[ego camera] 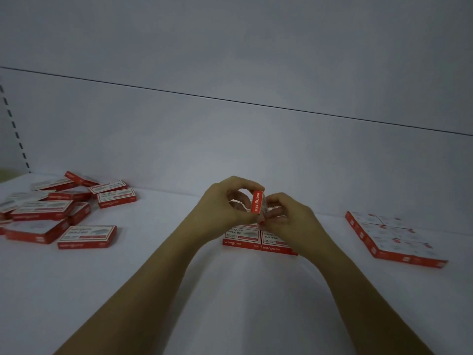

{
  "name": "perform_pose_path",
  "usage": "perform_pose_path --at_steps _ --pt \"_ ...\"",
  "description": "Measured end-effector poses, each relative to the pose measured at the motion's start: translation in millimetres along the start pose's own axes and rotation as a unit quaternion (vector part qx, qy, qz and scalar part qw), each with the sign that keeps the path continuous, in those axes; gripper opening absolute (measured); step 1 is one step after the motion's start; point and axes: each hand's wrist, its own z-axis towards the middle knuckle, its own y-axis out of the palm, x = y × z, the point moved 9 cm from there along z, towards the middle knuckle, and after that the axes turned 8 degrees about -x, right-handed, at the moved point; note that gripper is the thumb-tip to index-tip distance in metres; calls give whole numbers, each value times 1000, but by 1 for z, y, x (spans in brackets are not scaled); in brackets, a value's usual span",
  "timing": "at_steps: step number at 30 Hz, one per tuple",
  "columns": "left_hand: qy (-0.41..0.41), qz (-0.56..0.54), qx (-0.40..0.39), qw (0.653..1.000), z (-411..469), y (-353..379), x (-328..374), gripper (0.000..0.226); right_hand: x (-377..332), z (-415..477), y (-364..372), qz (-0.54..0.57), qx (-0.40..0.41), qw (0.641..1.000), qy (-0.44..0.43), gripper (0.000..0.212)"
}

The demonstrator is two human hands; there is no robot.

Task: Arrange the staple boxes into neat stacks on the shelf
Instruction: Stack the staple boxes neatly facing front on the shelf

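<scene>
As my left hand (225, 203) and right hand (286, 216) pinch the upright staple box (257, 202), I judge it light, stiff, best held by its edges.

A pale back panel (230, 139), crossed by a thin dark seam (230, 99), meets a slotted upright (14, 125) at far left.
</scene>
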Motion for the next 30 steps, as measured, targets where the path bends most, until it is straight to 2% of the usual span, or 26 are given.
perform_pose_path --at_steps 5,8,11,16,21,30 --pt "-4 62 51 997 -1 -11 -6 39 -8 -3 -16 10 82 996 -27 35" --pt "2 113 100 989 -2 -17 -9 34 -24 -9 -25 -49 147 985 -80 36" --pt "32 161 135 977 -5 -20 -6 31 -37 -14 -21 -100 170 972 -127 37" --pt "55 211 161 962 -8 -20 -3 31 -41 -18 -21 -118 176 964 -158 34" --pt "51 199 150 967 -6 -20 -6 35 -37 -14 -22 -124 162 969 -141 31" --pt "-30 122 106 986 -3 -20 -26 48 -20 -4 -21 -108 117 982 -98 41"
